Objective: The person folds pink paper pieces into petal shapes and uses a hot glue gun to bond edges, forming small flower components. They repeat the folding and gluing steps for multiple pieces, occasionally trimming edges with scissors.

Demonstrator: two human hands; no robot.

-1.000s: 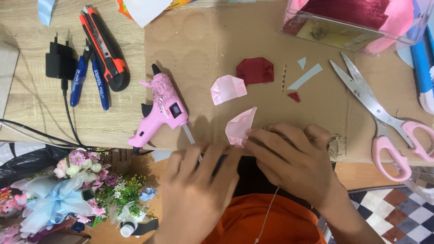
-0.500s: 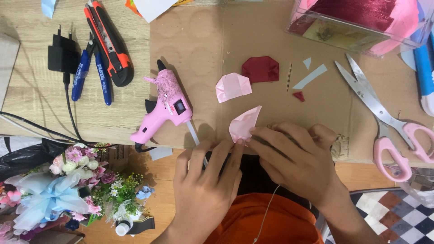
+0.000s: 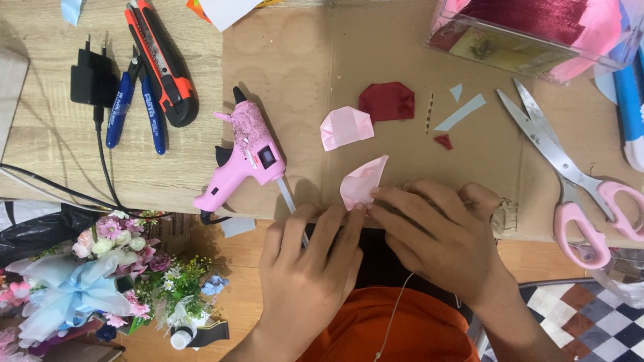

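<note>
A small folded pink ribbon piece (image 3: 362, 181) stands at the near edge of the cardboard sheet (image 3: 376, 74). My left hand (image 3: 308, 268) pinches its lower left side with the fingertips. From the right, my right hand (image 3: 436, 234) holds the same piece with thumb and fingers. A pink glue gun (image 3: 245, 154) lies just left of my hands, nozzle end toward me. Farther back lie another folded pink piece (image 3: 345, 127) and a dark red folded piece (image 3: 387, 102).
Pink-handled scissors (image 3: 570, 181) lie at right. A clear box (image 3: 537, 33) of ribbon stands at back right. Blue-handled pliers (image 3: 137, 110), an orange utility knife (image 3: 161, 64) and a black plug (image 3: 92, 80) lie at left. A flower bouquet (image 3: 100, 275) sits below the table edge.
The view has shifted slightly. Both hands stay on the pink piece; the fingers have adjusted their pinch a little.
</note>
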